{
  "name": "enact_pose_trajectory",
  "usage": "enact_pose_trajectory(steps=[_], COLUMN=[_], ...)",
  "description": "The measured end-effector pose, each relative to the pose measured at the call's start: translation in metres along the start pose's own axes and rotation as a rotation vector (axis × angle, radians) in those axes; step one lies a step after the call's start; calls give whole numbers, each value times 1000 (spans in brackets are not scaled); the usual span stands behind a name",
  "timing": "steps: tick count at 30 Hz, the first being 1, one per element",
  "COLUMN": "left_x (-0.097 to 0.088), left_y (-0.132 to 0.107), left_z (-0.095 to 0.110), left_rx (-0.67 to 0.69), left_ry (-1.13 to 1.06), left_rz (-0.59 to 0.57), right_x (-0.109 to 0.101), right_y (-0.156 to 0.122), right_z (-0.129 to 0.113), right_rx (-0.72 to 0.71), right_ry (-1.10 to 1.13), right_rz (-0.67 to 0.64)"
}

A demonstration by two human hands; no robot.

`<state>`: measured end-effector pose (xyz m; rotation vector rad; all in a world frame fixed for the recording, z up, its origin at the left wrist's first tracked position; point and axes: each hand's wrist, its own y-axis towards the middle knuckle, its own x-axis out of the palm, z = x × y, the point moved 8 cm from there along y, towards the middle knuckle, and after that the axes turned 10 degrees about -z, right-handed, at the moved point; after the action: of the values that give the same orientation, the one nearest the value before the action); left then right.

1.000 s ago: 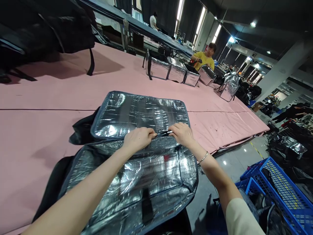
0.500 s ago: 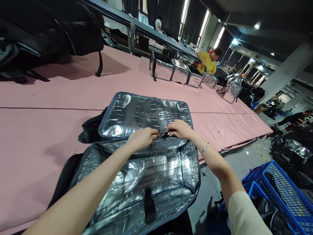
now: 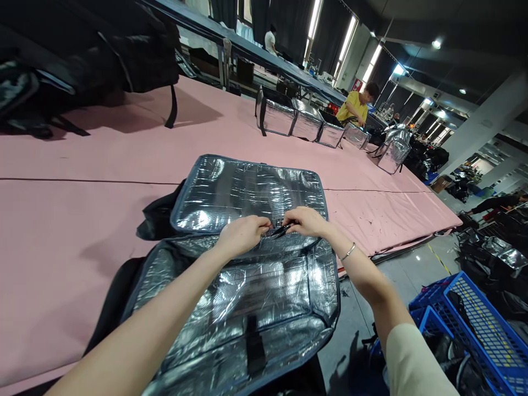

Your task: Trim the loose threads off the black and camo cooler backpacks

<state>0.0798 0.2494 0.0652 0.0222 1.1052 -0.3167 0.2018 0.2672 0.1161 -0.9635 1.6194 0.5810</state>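
Note:
An open insulated bag [image 3: 247, 291] with a silver foil lining lies at the near edge of the pink table [image 3: 82, 181]. Its lid [image 3: 247, 192] is folded back flat on the table. My left hand [image 3: 241, 235] and my right hand [image 3: 307, 221] are both closed at the hinge between lid and body. Between them they pinch a small dark object [image 3: 280, 229], too small to name. A thin bracelet sits on my right wrist.
Several foil-lined bags [image 3: 305, 124] stand in a row further down the table, where a person in a yellow shirt [image 3: 357, 107] works. Black bags [image 3: 91, 49] are piled at the far left. Blue plastic crates [image 3: 474, 324] stand on the floor to my right.
Both hands stay at the bag's hinge, with only small shifts. The view has turned slightly. The person in yellow has moved a little along the far bags.

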Motion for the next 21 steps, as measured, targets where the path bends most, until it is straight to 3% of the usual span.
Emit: enact_pose_trajectory(steps=[10, 15, 21], left_x=[-3, -3, 0], left_y=[-2, -7, -17], left_z=[2, 4, 30], left_rx=[29, 96, 276], left_ry=[-44, -22, 120], left_rz=[105, 176, 352], right_x=[9, 29, 38], right_y=[-32, -27, -17], right_z=[43, 51, 63], right_rx=[252, 351, 410], right_ry=[152, 213, 321], right_rz=[134, 151, 79])
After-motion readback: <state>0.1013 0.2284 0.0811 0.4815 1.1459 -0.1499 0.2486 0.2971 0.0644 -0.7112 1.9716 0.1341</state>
